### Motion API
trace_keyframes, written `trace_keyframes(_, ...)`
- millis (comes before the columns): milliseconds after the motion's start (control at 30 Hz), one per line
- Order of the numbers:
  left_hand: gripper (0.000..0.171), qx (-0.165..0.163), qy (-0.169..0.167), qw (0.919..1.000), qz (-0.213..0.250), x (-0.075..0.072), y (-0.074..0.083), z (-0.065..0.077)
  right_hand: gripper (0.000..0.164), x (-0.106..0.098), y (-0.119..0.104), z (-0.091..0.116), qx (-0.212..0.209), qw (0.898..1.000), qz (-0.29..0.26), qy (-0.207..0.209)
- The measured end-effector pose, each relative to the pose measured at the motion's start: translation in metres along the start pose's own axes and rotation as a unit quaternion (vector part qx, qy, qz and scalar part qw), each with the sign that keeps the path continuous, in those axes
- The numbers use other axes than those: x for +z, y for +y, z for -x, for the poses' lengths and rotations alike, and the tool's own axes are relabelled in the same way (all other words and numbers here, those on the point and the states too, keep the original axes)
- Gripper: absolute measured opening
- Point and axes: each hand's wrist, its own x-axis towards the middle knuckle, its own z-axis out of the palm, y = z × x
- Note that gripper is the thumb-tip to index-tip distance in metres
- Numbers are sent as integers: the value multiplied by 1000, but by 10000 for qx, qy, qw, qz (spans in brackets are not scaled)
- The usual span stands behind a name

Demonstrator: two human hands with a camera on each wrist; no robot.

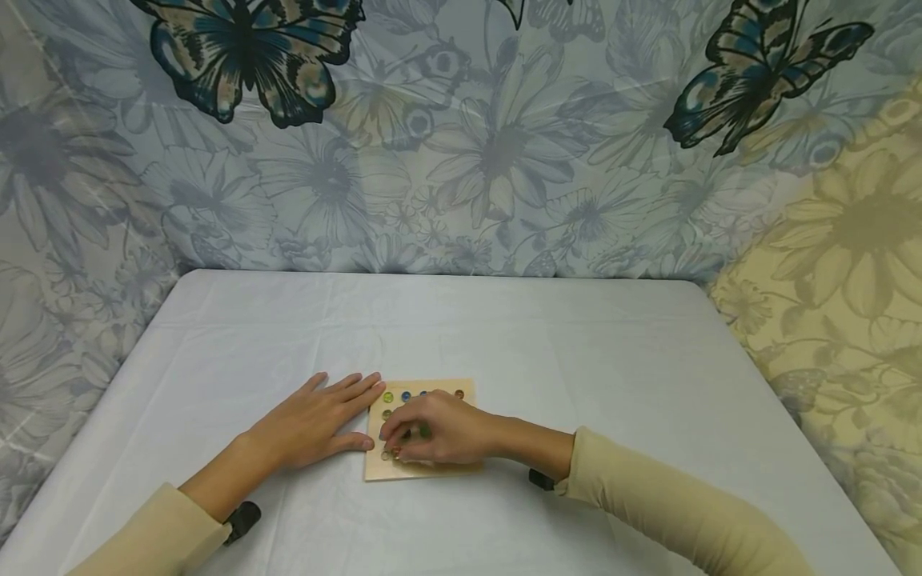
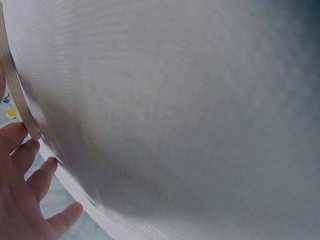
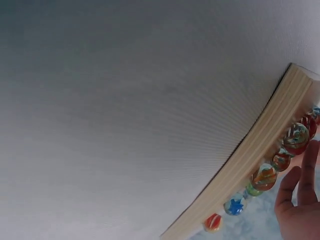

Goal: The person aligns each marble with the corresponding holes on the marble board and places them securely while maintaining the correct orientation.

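Note:
A square wooden board [image 1: 432, 386] lies on the table, with glass marbles in rows on it. Beside its left edge my left hand [image 1: 310, 424] rests with fingers spread, index and thumb tips at the edge. My right hand [image 1: 454, 432] bends over the board's lower left, its thumb and fingertips pinching a red marble [image 1: 396, 453]. A clear marble [image 1: 386, 455] sits just left of those fingertips, and a green marble [image 1: 425, 431] shows through the gap in the hand. In the right wrist view a blue-starred marble [image 3: 235, 205] stands in the near row.
A white cloth [image 1: 562, 344] covers the table. Patterned fabric with butterflies [image 1: 248, 48] hangs behind and at both sides. Along the board's far side are a light green marble [image 1: 388, 397], a blue marble [image 1: 406, 397] and a brown marble [image 1: 459, 394].

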Motion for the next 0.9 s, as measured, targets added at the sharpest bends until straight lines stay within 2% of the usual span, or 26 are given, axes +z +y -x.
trace_keyframes(200, 77, 36, 7, 10000, -18, 0, -1, 1, 22, 2, 0, -9, -18, 9998, 185, -104)
trace_keyframes(600, 79, 115, 41, 9999, -92, 1, -3, 0, 22, 4, 0, -15, 25, 9946, 1022, -169)
trace_keyframes(900, 79, 152, 70, 9998, -122, 2, -4, 1, 22, 7, 0, -17, -61, 9949, 1001, -149)
